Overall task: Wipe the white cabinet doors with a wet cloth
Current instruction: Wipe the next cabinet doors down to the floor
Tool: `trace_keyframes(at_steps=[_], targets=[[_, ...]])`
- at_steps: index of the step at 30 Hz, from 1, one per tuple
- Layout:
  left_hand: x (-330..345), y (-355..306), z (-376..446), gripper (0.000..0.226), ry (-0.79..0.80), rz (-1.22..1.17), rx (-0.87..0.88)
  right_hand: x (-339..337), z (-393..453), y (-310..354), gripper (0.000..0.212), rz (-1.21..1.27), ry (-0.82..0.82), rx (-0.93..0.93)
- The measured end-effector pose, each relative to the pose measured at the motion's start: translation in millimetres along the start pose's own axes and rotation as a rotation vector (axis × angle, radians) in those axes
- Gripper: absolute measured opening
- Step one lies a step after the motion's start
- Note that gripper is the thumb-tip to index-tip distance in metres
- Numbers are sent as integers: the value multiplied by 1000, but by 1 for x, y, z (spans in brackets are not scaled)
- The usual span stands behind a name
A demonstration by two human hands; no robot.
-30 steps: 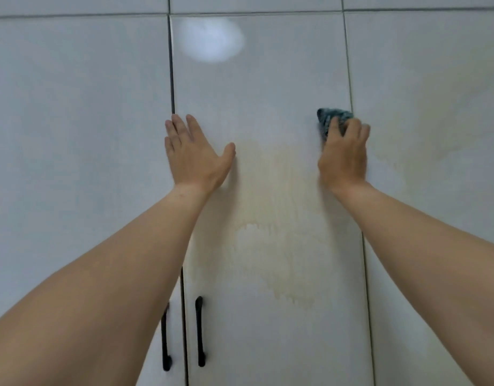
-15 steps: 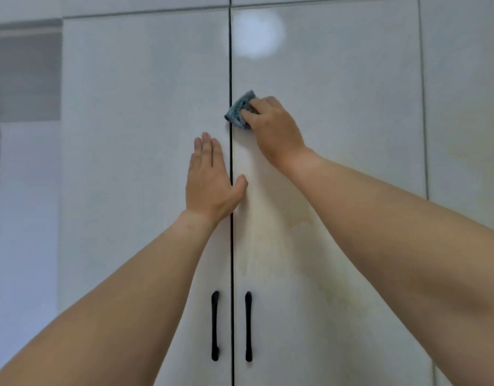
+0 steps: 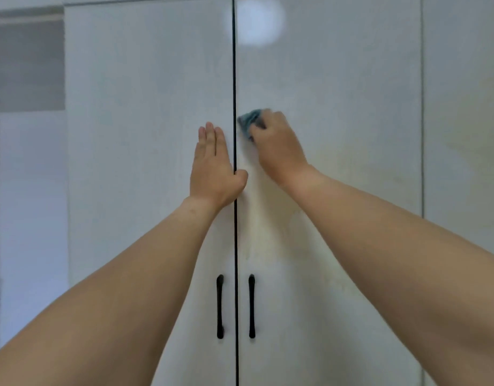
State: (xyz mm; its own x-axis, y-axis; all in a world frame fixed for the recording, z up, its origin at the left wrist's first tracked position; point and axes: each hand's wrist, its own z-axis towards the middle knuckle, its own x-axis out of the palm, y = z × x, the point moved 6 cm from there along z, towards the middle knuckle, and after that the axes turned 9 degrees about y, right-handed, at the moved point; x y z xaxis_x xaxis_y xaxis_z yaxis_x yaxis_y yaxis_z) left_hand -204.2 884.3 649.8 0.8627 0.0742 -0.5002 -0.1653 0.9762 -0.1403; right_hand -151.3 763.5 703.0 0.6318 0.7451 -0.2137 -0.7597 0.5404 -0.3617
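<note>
Head view: your right hand (image 3: 279, 146) gripped the cloth (image 3: 250, 121) against the right door (image 3: 337, 93) beside the seam; your left hand (image 3: 212, 162) lay flat, bracing the left door (image 3: 143, 107). Overlap strokes, press evenly.

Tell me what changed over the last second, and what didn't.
The right hand swept the blue cloth leftward across the right door, from its right edge to the centre gap. The left hand shifted from the right door onto the left door. Unchanged: cloth gripped, left palm flat, doors closed.
</note>
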Motion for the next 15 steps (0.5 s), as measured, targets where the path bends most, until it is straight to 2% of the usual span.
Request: trace_keyframes(at_steps=[2,3,4,8,10,11,12,14,15], targets=[[1,-9,-3,92,-32,12,1,8,-23,20,15,-136,33,-235],[3,-15,-5,93,-30,17,11,8,-36,12,16,-176,22,-274],[6,-22,-5,94,-14,22,27,4,-44,-7,15,-167,22,-227],[16,-48,-4,96,35,35,66,-34,-75,-100,12,-119,-157,353],[20,-55,-2,97,31,39,34,-34,-77,-99,12,-79,-157,568],[22,-59,-1,98,30,35,14,-31,-72,-85,13,-58,-147,535],[22,-59,0,98,25,36,-2,-22,-63,-62,14,-56,-94,393],[23,-63,2,97,14,48,-16,-5,-60,-28,20,-123,71,-37],[24,-64,2,99,18,60,-26,-4,-65,-32,21,-161,125,-141]])
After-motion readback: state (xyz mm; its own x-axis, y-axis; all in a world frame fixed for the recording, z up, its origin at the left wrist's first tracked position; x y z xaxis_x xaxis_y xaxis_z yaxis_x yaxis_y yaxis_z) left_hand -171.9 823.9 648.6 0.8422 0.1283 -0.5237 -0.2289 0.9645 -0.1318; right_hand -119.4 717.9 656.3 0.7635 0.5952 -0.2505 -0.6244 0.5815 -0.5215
